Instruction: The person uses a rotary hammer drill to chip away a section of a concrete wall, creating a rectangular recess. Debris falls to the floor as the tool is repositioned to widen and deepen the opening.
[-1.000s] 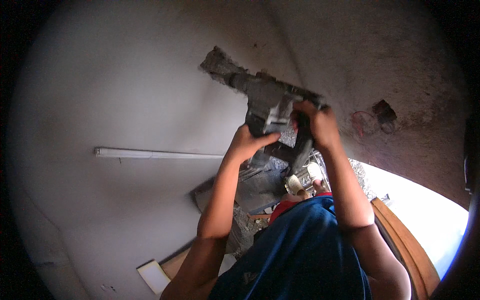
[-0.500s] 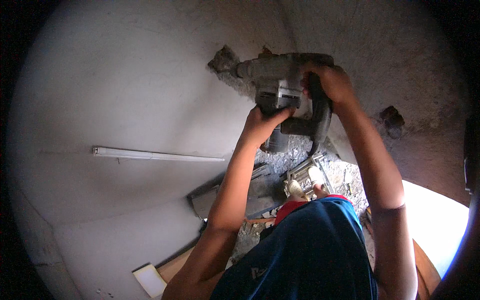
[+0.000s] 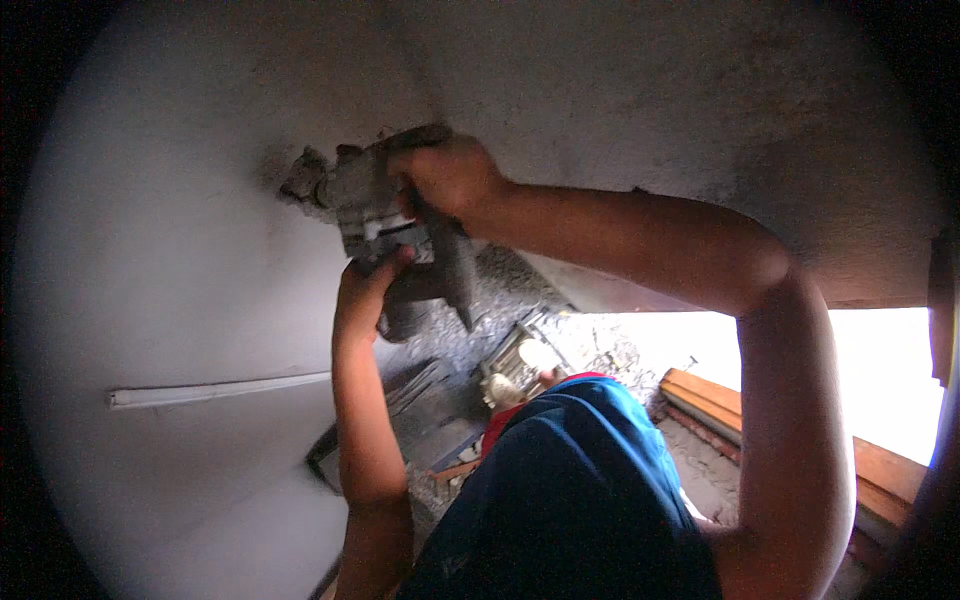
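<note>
Both of my hands hold a dusty grey rotary hammer (image 3: 358, 200) up against the wall. Its front end meets a rough, broken-out hole (image 3: 303, 178) in the plaster; the bit's tip is hidden there. My left hand (image 3: 362, 298) supports the motor housing from below, thumb wrapped over its side. At the rear, the fingers of my right hand (image 3: 452, 178) are closed around the upper part of the handle, and that elbow is bent out to the right. The tool and right hand are a little blurred.
A white tube light (image 3: 220, 390) is fixed to the left wall. Below, my feet stand on a small metal stand or ladder (image 3: 527, 330) above grey rubble (image 3: 495, 290). Dark boards (image 3: 420, 400) lean at the wall's foot. Wooden framing (image 3: 710, 402) borders a bright opening at right.
The view has swung, so the tool and hands appear farther left, and more of the wooden framing shows. My right elbow has bent and risen outward. Both hands keep their hold.
</note>
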`<state>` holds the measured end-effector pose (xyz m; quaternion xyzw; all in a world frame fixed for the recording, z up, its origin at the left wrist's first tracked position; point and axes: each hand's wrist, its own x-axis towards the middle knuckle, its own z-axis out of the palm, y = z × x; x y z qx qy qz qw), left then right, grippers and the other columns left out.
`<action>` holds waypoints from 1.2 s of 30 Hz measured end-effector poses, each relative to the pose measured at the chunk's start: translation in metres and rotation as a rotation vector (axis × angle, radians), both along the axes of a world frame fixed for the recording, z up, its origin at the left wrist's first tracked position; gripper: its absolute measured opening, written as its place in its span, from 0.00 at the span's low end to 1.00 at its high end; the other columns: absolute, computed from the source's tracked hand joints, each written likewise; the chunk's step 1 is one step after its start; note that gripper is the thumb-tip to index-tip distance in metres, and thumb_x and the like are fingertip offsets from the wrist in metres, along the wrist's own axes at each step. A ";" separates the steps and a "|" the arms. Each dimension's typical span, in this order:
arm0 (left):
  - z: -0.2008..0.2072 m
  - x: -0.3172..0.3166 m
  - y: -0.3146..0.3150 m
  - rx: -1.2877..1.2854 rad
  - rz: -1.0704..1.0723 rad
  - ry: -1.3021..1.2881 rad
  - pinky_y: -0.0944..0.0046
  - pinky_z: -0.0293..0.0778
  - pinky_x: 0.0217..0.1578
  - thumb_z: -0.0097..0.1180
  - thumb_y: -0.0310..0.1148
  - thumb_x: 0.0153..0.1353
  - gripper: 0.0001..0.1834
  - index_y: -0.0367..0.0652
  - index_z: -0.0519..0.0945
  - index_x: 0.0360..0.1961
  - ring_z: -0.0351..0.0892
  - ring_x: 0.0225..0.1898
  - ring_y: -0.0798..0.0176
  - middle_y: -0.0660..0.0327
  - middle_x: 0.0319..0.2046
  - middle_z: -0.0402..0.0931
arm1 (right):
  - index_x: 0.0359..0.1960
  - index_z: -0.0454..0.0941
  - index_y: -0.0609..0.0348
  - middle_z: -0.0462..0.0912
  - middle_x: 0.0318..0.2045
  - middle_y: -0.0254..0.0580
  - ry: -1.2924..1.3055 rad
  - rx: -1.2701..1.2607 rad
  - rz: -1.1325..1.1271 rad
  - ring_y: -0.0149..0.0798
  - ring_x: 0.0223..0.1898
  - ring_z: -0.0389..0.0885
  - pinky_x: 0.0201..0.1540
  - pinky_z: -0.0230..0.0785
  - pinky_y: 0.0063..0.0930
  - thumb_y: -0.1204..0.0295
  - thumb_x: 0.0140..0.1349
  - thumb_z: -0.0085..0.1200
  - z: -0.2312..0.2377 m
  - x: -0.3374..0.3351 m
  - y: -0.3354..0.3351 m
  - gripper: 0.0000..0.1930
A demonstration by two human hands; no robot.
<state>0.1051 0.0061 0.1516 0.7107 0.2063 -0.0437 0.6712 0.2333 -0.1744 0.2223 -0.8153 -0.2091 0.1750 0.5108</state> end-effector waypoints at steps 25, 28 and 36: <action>0.010 0.024 -0.006 0.096 -0.014 -0.070 0.62 0.77 0.49 0.76 0.49 0.54 0.30 0.34 0.85 0.49 0.84 0.44 0.61 0.54 0.43 0.87 | 0.34 0.79 0.60 0.82 0.27 0.44 0.636 0.412 -0.150 0.40 0.25 0.82 0.31 0.76 0.36 0.66 0.63 0.61 0.013 0.023 0.000 0.10; 0.003 0.024 -0.004 0.136 0.002 -0.102 0.62 0.76 0.48 0.75 0.48 0.56 0.27 0.36 0.86 0.47 0.84 0.42 0.63 0.56 0.42 0.87 | 0.34 0.79 0.60 0.81 0.25 0.44 0.596 0.418 -0.138 0.39 0.24 0.81 0.30 0.75 0.36 0.66 0.62 0.61 0.016 0.018 0.003 0.10; 0.007 0.035 -0.002 -0.054 0.031 -0.118 0.62 0.78 0.46 0.77 0.48 0.53 0.31 0.33 0.85 0.47 0.85 0.42 0.60 0.51 0.41 0.87 | 0.32 0.80 0.60 0.82 0.24 0.43 0.474 0.419 -0.034 0.39 0.25 0.82 0.29 0.74 0.35 0.67 0.61 0.61 0.023 0.037 0.015 0.09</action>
